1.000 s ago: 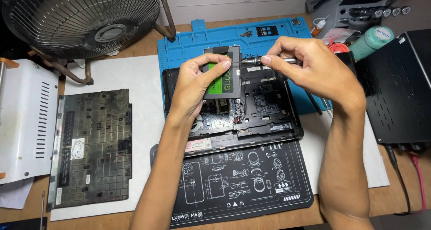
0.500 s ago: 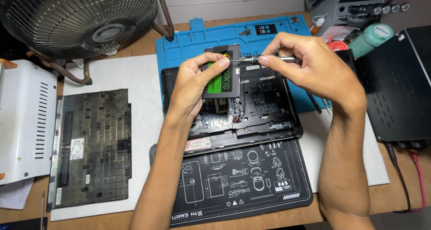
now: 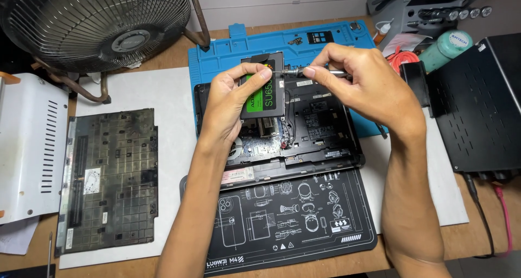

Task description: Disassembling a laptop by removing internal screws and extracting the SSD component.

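Note:
My left hand [image 3: 230, 101] holds a flat black drive with a green label [image 3: 262, 95] upright above an opened laptop [image 3: 320, 126]. My right hand [image 3: 361, 85] pinches a thin metal screwdriver [image 3: 304, 71], held level, with its tip at the drive's upper right edge. The laptop lies with its bottom cover off, circuit board and black inner parts exposed, resting on a blue work mat [image 3: 271, 42] and a black printed mat [image 3: 293, 223].
The removed laptop bottom cover [image 3: 108, 180] lies at the left on a white sheet [image 3: 163, 99]. A fan [image 3: 103, 23] stands at the back left, a white vented case [image 3: 27, 147] at far left, a black box [image 3: 477, 104] at the right, a teal bottle [image 3: 448, 47] behind it.
Both hands with the drive and screwdriver have shifted slightly; the screwdriver tip stays at the drive's upper edge. Nothing else has moved.

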